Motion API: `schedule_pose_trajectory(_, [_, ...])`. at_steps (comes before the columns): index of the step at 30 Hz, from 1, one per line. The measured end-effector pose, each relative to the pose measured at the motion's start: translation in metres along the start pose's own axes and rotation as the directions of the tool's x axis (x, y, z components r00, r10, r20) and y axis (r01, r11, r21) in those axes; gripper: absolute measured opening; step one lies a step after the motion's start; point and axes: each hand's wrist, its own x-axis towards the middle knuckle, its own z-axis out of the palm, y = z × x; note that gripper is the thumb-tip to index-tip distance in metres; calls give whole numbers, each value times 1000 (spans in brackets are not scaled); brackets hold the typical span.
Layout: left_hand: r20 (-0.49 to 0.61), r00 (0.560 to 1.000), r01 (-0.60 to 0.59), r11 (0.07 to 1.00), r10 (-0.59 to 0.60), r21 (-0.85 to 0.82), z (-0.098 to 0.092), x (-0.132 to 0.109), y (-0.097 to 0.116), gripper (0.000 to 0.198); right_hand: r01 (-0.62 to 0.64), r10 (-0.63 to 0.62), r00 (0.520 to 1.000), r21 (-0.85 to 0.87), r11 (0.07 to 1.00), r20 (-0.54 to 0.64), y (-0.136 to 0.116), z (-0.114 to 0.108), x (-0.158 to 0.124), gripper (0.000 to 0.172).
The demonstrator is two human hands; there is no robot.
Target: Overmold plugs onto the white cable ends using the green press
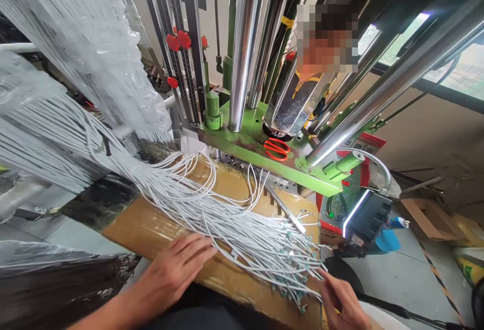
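Left hand (174, 274) lies flat on the white cable bundle (181, 204), fingers (196, 249) open and spread, not wrapped round anything. Right hand (342, 302) sits at the far end of the bundle, fingers (325, 279) curled slightly against the wire ends; can't tell if they're pinching a wire or just touching. Bundle fans across the bench (139, 229), which is covered in brown packing tape, and runs up left into long hanks of the same cable, partly under clear plastic film (75, 42). Wire ends carry small teal-green terminals (298, 289), clustered between the two hands and hanging over the bench edge nearest the person. A steel bar (283, 209) lies under and beside the loose wires. Behind the bench is a vertical press with chrome columns (245, 42) and a green platen (249, 143). Red-handled scissors (276, 148) lie on the platen, just beside a column base. Red knobs (177, 41) sit on the frame uprights at left. Right of the platen are a flexible metal hose (378, 168) and a dark control box (366, 219) with a lit strip. A co-worker (327, 40) stands beyond the press, face blurred. Cardboard box (427, 219) sits on the tiled floor (401, 279) at right.
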Motion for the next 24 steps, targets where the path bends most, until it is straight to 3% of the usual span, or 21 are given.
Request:
schedule_pose_trajectory(2, [38, 988, -155, 972, 150, 175, -5, 34, -9, 51, 233, -233, 972, -7, 973, 16, -27, 18, 13, 32])
schedule_pose_trajectory(3, [64, 977, -212, 951, 203, 225, -5, 48, -14, 49, 355, -354, 935, -33, 934, 29, -43, 28, 21, 38])
schedule_pose_trajectory(5, [99, 955, -298, 914, 281, 277, -2, 66, -22, 41, 488, -489, 872, -106, 866, 18, -73, 45, 36, 50])
schedule_pose_trajectory(8, [162, 909, -415, 871, 384, 262, 1, 76, -25, 27, 568, -575, 818, -138, 811, -12, -100, 57, 51, 50])
schedule_pose_trajectory(11, [187, 913, -388, 913, 362, 124, -3, 82, -21, 14, 561, -561, 828, -27, 828, -1, -108, 53, 60, 38])
schedule_pose_trajectory(13, [182, 954, -231, 971, 237, -51, -12, 90, -19, 13, 529, -534, 846, 120, 840, 8, -110, 45, 66, 29])
schedule_pose_trajectory(15, [251, 965, -7, 966, 74, -257, -24, 104, -19, 12, 448, -481, 875, 283, 848, 57, -115, 36, 74, 28])
schedule_pose_trajectory(17, [408, 912, 212, 891, -33, -401, -35, 119, -22, 8, 298, -395, 902, 410, 862, 175, -121, 29, 85, 32])
schedule_pose_trajectory(19, [562, 826, 371, 803, -55, -466, -44, 133, -28, 13, 106, -286, 907, 490, 865, 309, -127, 25, 96, 30])
schedule_pose_trajectory(21, [650, 759, 460, 729, -27, -506, -49, 142, -33, 20, -80, -221, 874, 576, 814, 433, -130, 24, 106, 24])
schedule_pose_trajectory(24, [693, 721, 523, 644, 16, -559, -51, 148, -39, 24, -271, -226, 792, 659, 702, 567, -130, 24, 118, 35])
